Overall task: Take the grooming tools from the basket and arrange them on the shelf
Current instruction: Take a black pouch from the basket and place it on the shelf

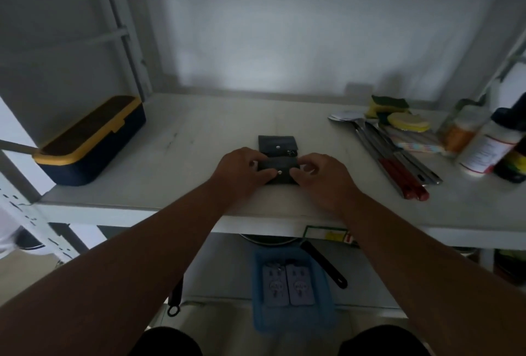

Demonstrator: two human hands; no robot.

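Both hands meet on the near dark pouch (278,171) at the middle of the shelf (199,139). The left hand (242,169) pinches its 9 o'clock end, the right hand (320,175) its 3 o'clock end, so its long axis runs between them. A second pouch (277,145) lies just beyond at 12 o'clock. The blue basket (293,318) sits below at 6 o'clock, holding two pale flat items whose kind is unclear.

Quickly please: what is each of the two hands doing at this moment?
Left hand: grips the near dark snap-button pouch, left end.
Right hand: grips the same pouch, right end.
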